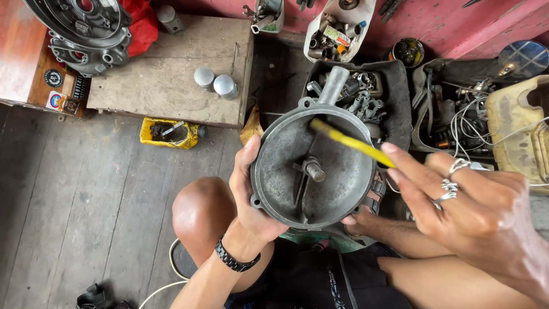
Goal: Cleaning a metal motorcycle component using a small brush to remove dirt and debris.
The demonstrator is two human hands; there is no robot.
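Observation:
My left hand [250, 191] grips the left rim of a round grey metal engine cover [286, 149], held up over my lap with its hollow side facing me. A short shaft [313, 169] stands in its middle and a tube sticks out of its far edge. My right hand [457, 200], with rings on its fingers, holds a thin yellow stick-like tool [351, 143] whose far end reaches into the upper part of the cover.
A black tray [394, 74] of small metal parts lies just behind the cover. Two pistons [216, 82] stand on a wooden board [166, 74] at the back left, near a grey engine casing [86, 34]. A yellow tin [170, 133], wires [463, 120] and a yellowish tank [517, 126] lie around.

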